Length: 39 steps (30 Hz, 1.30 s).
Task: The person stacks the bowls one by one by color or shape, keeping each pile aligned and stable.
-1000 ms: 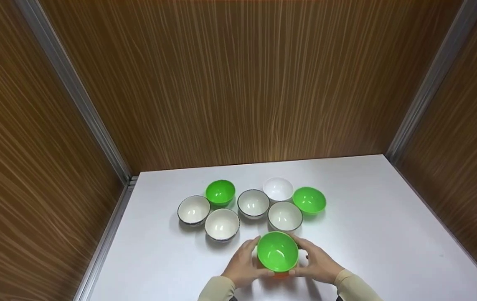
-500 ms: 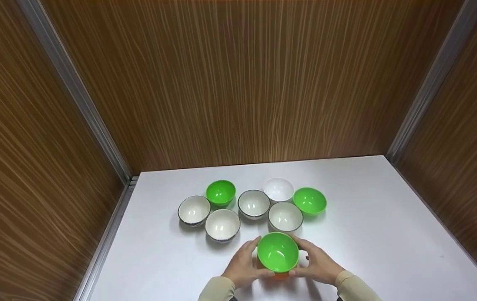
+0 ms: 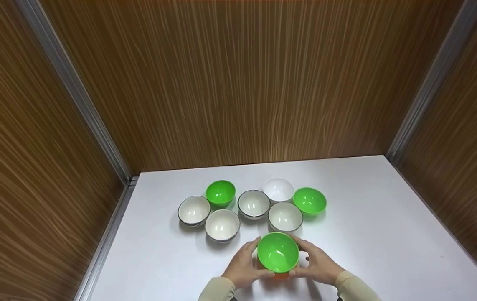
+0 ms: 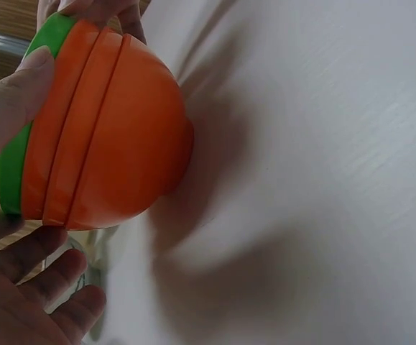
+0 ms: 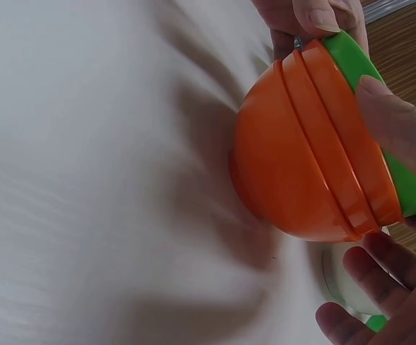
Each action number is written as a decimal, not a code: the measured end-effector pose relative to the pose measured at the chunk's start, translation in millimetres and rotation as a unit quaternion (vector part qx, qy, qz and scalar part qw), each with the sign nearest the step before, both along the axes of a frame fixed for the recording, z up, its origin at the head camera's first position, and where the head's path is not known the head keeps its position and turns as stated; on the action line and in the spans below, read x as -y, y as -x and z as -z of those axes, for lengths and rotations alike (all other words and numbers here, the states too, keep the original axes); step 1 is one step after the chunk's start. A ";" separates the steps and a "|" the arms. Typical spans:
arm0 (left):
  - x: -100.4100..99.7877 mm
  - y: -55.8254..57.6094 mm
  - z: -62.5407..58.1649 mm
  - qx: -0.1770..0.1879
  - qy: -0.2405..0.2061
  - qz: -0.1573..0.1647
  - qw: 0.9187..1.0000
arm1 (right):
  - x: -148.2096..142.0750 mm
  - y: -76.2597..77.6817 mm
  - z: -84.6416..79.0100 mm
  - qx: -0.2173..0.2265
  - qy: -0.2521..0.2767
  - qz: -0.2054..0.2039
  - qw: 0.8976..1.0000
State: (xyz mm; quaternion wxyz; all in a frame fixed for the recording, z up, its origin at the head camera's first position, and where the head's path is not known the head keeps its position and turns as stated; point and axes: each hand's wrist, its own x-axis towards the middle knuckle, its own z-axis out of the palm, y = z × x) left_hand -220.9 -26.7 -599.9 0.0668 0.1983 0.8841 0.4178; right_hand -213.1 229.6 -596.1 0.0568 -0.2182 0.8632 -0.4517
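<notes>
In the head view, a bright green bowl [image 3: 278, 251] sits nested in a stack of orange bowls [image 4: 125, 136] near the front of the table. My left hand [image 3: 243, 265] holds the green bowl from the left, thumb at the near rim and fingers round the far side. From the right, my right hand [image 3: 320, 263] grips it in the same way. Both wrist views show the thumbs on the green rim and fingers by the orange rims. The stack stands upright, its base close over the white tabletop; from above it is mostly hidden by the green bowl.
Just beyond my hands are dark-rimmed white bowls [image 3: 285, 216] [image 3: 222, 225] [image 3: 254, 204] [image 3: 194, 210], a plain white bowl [image 3: 278, 190] and two green bowls [image 3: 221, 192] [image 3: 309, 200]. The white table [image 3: 372, 225] is enclosed by wood-grain panels [image 3: 238, 83].
</notes>
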 end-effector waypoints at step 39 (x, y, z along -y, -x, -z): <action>16.3 -5.9 -14.8 -0.022 0.004 0.000 1.000 | -37.4 12.8 -20.0 0.051 0.074 0.134 0.987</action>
